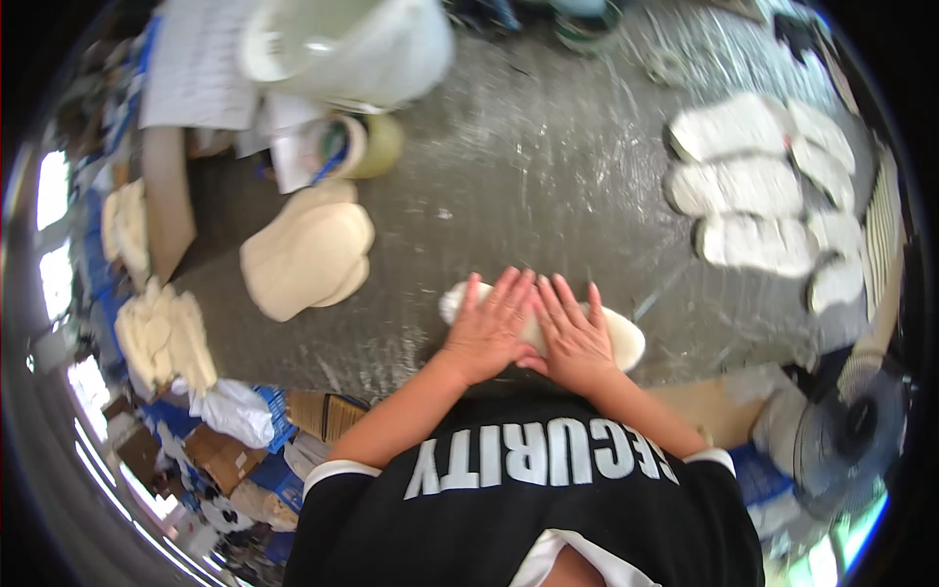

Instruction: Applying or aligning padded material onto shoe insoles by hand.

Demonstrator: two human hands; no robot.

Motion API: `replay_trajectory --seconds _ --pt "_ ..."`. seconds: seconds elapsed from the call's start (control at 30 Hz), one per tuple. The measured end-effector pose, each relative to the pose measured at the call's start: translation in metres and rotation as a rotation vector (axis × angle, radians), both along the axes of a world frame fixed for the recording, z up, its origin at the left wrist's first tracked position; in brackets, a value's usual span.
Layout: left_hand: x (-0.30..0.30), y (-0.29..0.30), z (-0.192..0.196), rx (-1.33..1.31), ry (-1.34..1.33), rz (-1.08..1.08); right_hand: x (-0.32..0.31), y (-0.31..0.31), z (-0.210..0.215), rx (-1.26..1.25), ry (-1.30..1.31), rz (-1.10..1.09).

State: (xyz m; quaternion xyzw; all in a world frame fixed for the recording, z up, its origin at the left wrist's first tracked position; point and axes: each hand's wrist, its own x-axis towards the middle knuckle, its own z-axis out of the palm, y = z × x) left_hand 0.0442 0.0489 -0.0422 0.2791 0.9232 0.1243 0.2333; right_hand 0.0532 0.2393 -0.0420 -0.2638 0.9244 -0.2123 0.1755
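A white, soft-looking insole (626, 340) lies crosswise near the table's front edge. Both hands rest on top of it and hide its middle; only its two rounded ends show. My left hand (492, 328) is flat, palm down, its fingers pointing away from me. Beside it, my right hand (571, 338) also lies flat with the fingers spread, and the two hands meet at the thumbs. To the left sit a few overlapping cream insoles (303, 249), apart from my hands.
White padded foot-shaped pieces (738, 186) lie in rows at the right. A white bucket (362, 59) and a yellowish container (380, 147) stand at the back left. Cream layered pieces (166, 338) hang over the left edge. A fan (846, 440) is at lower right.
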Motion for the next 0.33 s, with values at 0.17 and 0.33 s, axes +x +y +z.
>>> replay_trajectory --seconds 0.17,0.33 --pt "0.009 -0.002 -0.014 0.100 0.151 0.034 0.017 0.038 -0.035 -0.707 0.215 -0.236" --pt "-0.012 0.007 0.020 -0.044 -0.219 0.088 -0.002 0.039 -0.042 -0.926 0.083 -0.259"
